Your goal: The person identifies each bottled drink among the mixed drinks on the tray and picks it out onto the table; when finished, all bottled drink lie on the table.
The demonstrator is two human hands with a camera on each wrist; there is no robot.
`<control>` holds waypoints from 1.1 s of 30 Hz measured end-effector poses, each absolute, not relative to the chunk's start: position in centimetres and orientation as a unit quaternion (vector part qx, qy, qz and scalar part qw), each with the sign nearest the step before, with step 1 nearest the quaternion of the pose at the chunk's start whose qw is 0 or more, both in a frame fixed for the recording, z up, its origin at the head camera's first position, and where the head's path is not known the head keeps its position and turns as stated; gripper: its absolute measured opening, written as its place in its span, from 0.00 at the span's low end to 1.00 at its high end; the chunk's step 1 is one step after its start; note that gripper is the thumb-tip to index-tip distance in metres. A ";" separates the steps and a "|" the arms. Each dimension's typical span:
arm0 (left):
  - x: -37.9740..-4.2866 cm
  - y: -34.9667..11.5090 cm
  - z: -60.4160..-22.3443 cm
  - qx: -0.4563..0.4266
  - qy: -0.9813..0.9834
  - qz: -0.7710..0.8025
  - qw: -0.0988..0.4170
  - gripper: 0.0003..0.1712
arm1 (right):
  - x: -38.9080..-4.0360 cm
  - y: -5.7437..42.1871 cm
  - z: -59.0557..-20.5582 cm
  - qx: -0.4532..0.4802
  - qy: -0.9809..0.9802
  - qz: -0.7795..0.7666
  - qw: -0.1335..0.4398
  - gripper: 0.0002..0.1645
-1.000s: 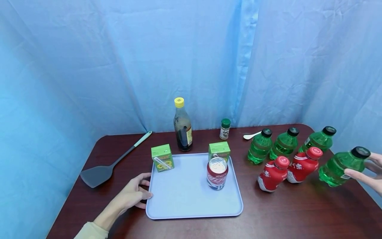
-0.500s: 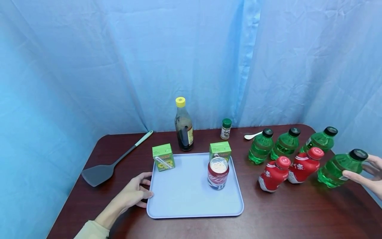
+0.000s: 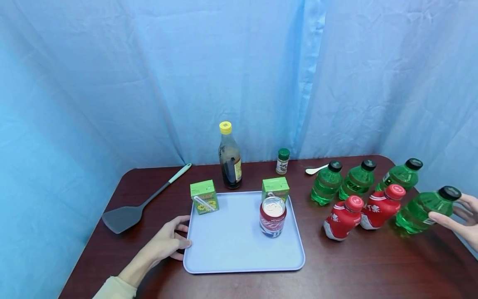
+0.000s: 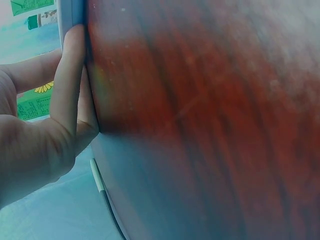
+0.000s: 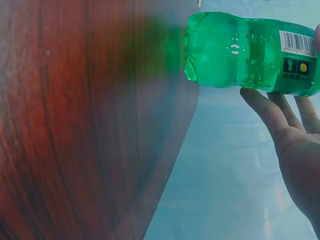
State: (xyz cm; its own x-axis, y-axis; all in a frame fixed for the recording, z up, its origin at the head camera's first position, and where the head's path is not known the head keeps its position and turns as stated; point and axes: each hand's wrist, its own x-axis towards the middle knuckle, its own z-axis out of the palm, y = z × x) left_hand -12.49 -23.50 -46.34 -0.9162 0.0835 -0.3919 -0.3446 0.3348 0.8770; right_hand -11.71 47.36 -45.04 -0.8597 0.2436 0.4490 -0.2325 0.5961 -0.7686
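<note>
My right hand (image 3: 463, 218) grips a green soda bottle (image 3: 425, 211) with a black cap at the table's right side. The bottle leans to the right. In the right wrist view its base (image 5: 196, 50) looks slightly apart from the tabletop, and several fingers (image 5: 270, 107) lie along its side. My left hand (image 3: 169, 240) touches the left edge of a pale lavender tray (image 3: 235, 253), one fingertip over the rim. The left wrist view shows the left fingers (image 4: 75, 47) against the tray's side. The tray bears a red-and-white drink can (image 3: 271, 222) and two green juice boxes (image 3: 204, 201).
Two red bottles (image 3: 341, 220) and several more green bottles (image 3: 325, 187) stand right of the tray. Behind it are a yellow-capped sauce bottle (image 3: 230, 166), a spice jar (image 3: 282, 164) and a white spoon (image 3: 315, 170). A spatula (image 3: 125, 219) lies left. A blue curtain (image 3: 239, 83) hangs behind.
The view has shifted slightly. The right hand and its green bottle have moved only a little, and the base now sits slightly further left. The left hand stays at the tray's edge.
</note>
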 end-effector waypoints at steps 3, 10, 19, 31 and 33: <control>-12.5 -23.5 -46.4 -0.086 0.796 0.569 0.187 0.45 | -11.9 47.3 -45.2 0.008 -0.847 0.456 0.273 0.44; -12.5 -23.4 -46.3 -0.089 0.797 0.567 0.188 0.44 | -12.0 47.3 -46.0 0.015 -0.843 0.457 0.282 0.45; -12.4 -23.5 -46.1 -0.081 0.791 0.574 0.194 0.44 | -11.8 47.2 -46.0 0.020 -0.842 0.465 0.273 0.47; -12.4 -23.6 -46.1 -0.078 0.790 0.575 0.198 0.44 | -12.1 47.2 -45.9 0.034 -0.851 0.457 0.256 0.46; -12.4 -23.6 -46.1 -0.077 0.790 0.575 0.199 0.44 | -12.1 47.1 -46.0 0.035 -0.853 0.453 0.258 0.46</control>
